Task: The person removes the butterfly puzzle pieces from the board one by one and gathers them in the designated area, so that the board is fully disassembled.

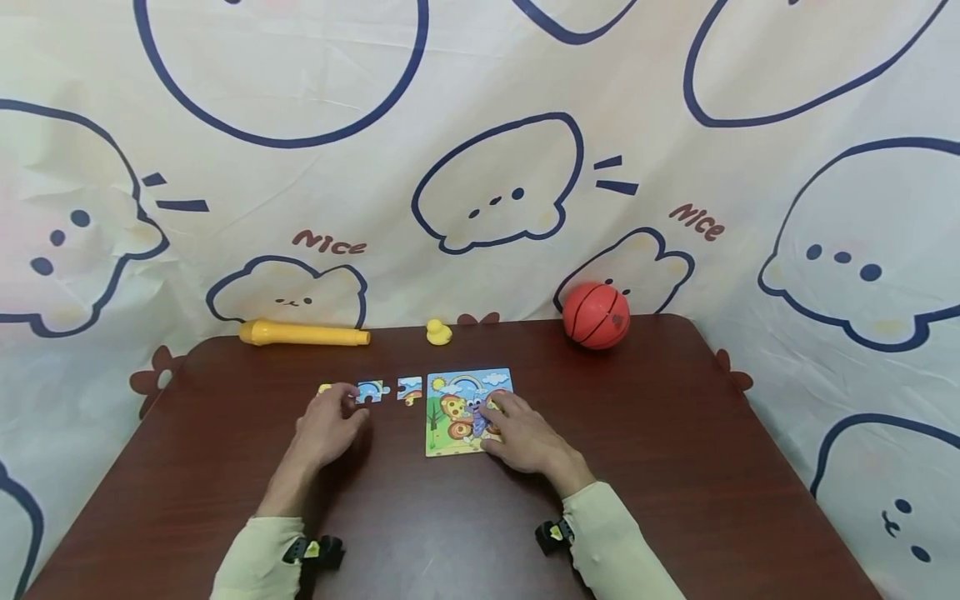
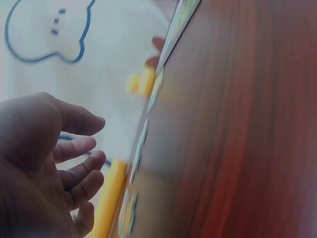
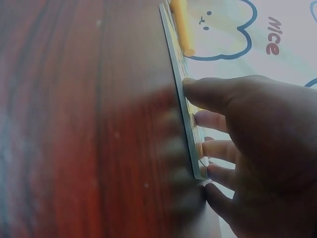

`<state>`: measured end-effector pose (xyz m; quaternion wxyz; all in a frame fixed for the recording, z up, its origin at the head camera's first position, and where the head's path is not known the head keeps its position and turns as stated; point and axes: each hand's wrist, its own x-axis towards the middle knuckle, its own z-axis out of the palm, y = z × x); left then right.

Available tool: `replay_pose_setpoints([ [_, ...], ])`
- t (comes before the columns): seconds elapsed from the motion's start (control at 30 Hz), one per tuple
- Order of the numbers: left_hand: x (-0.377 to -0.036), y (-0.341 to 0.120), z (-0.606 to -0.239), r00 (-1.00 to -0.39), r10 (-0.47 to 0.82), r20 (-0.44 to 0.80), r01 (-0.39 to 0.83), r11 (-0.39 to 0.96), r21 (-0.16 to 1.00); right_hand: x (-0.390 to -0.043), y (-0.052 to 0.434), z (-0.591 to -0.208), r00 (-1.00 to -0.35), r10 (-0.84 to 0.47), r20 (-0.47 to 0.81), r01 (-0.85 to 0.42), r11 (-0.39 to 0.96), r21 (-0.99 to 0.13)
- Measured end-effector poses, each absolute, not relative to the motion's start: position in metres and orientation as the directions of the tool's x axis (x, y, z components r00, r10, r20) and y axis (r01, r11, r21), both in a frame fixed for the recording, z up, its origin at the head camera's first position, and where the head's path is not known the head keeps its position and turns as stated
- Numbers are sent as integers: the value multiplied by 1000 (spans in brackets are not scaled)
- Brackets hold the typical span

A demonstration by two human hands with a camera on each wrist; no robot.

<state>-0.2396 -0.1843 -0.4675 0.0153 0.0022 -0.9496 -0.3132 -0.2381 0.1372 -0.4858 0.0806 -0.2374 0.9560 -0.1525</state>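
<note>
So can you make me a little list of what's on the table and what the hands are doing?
Table: dark brown wood
Puzzle board: colourful picture, lying flat near the middle
Loose puzzle pieces: two to the left of the board
Left hand: beside the loose pieces, fingers loosely curled, no clear hold
Right hand: fingers resting on the board's right side
Back edge: yellow tube, small yellow duck, orange ball
Backdrop: cartoon-print cloth
</note>
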Motion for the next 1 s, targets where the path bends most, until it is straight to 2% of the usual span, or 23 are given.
replay_pose_setpoints([
  [0.13, -242, -161, -471, -997, 23, 68, 59, 809, 585, -238, 137, -487, -874, -479, -79, -433, 843, -320],
  [0.37, -247, -124, -476, -997, 65, 51, 83, 799, 596, -239, 137, -490, -879, -472, -65, -428, 843, -327],
  [0.6, -250, -91, -475, -991, 128, 49, 134, 825, 549, -239, 137, -488, -876, -481, -42, -436, 825, -359],
  [0.8, -252, -73, -478, -989, 149, 23, 141, 859, 493, -239, 137, -485, -877, -480, -32, -429, 810, -400],
  [1.0, -252, -66, -479, -984, 177, 19, 162, 846, 508, -240, 139, -481, -897, -438, -58, -379, 830, -410],
])
